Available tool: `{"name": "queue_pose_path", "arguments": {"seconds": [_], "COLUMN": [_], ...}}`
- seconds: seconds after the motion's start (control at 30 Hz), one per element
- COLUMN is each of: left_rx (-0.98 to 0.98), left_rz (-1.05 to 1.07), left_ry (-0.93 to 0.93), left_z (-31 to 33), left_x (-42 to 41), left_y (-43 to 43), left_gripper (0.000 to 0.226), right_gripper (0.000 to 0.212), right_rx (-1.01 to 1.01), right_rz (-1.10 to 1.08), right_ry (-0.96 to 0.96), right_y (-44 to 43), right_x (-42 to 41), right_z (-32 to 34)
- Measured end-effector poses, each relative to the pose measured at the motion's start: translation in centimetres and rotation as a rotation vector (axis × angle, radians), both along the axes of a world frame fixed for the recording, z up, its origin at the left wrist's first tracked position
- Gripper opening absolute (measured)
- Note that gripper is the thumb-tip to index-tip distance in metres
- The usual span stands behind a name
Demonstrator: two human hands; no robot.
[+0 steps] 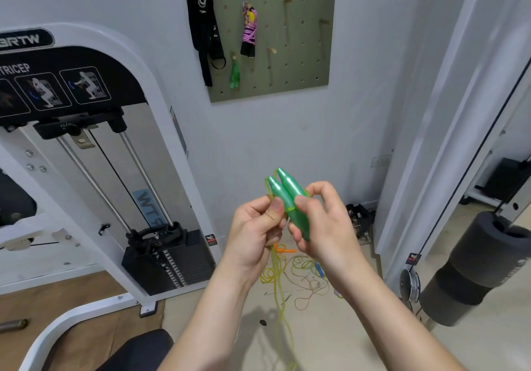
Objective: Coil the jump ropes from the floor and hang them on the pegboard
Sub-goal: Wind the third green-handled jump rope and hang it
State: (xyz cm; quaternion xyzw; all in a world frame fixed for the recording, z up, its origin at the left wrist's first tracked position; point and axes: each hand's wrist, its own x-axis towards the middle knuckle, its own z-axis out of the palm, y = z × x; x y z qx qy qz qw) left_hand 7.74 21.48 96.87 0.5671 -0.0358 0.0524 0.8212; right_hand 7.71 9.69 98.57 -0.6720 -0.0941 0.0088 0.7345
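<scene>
A white weight machine fills your left, and a grey-green pegboard hangs on the wall ahead. The board already carries black straps, a bundled pink rope and a small green rope. A black foam roller stands at your right. On the floor by the wall lies a tangle of loose ropes, with an orange handle and a blue handle among them. At chest height, your right hand curls round a pair of green handles, held side by side with tips up. Your left hand pinches the yellow-green cord against them with the thumb. One turn of cord circles the handles. The rest hangs from your left hand to the floor.
</scene>
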Motion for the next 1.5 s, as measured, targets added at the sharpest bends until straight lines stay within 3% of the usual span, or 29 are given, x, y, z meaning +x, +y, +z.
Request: {"name": "queue_pose_path", "arguments": {"seconds": [0.1,0.13,0.23,0.37,0.47,0.57,0.6,0.77,0.87,0.97,1.0,1.17,1.33,1.5], "left_rx": [0.026,0.071,0.360,1.077,1.562,1.816,1.858,1.741,1.773,1.755,1.741,1.623,1.687,1.488], "left_rz": [0.044,0.071,0.184,0.313,0.416,0.405,0.404,0.491,0.411,0.295,0.272,0.143,0.074,-0.020], "left_ry": [0.037,0.038,0.025,0.001,-0.127,-0.263,-0.297,-0.606,-0.735,-0.810,-0.819,-0.755,-0.585,-0.422], "left_z": [-0.5,-0.4,0.3,1.4,2.2,2.6,2.5,2.8,4.1,5.8,6.3,7.6,8.7,10.1], "left_x": [-0.1,-0.2,-0.3,-0.5,-1.0,-1.7,-1.9,-2.4,-1.9,-0.9,-0.8,-0.8,-1.1,-0.7], "left_y": [-0.6,-0.7,-0.2,0.7,0.2,-0.2,-0.1,2.0,3.4,4.3,4.4,4.2,4.1,3.9], "left_gripper": [0.027,0.028,0.036,0.041,0.034,0.010,0.017,0.024,0.016,0.005,0.011,0.029,0.017,0.016], "right_gripper": [0.026,0.028,0.027,0.027,0.026,0.027,0.028,0.032,0.028,0.026,0.026,0.021,0.024,0.023], "right_rx": [-0.613,-0.711,-0.851,-1.063,-1.172,-1.218,-1.214,-1.103,-0.942,-0.962,-0.989,-1.047,-0.973,-0.856], "right_rz": [-0.178,-0.222,-0.303,-0.275,-0.238,-0.223,-0.215,0.030,0.174,0.303,0.330,0.338,0.348,0.436], "right_ry": [-0.440,-0.536,-0.741,-0.848,-0.869,-0.863,-0.861,-0.730,-0.605,-0.591,-0.606,-0.613,-0.582,-0.513], "right_y": [-0.6,-0.7,-0.8,-1.2,-1.3,-1.5,-1.7,-2.4,-2.8,-2.6,-2.6,-2.4,-1.9,-2.3], "right_x": [0.2,0.2,0.9,2.1,2.8,3.4,3.4,3.2,3.5,3.6,3.5,3.1,2.6,2.6], "right_z": [-0.4,-0.2,-0.2,-1.0,-0.9,0.1,0.6,2.5,3.3,3.9,4.3,6.0,5.3,5.7]}}
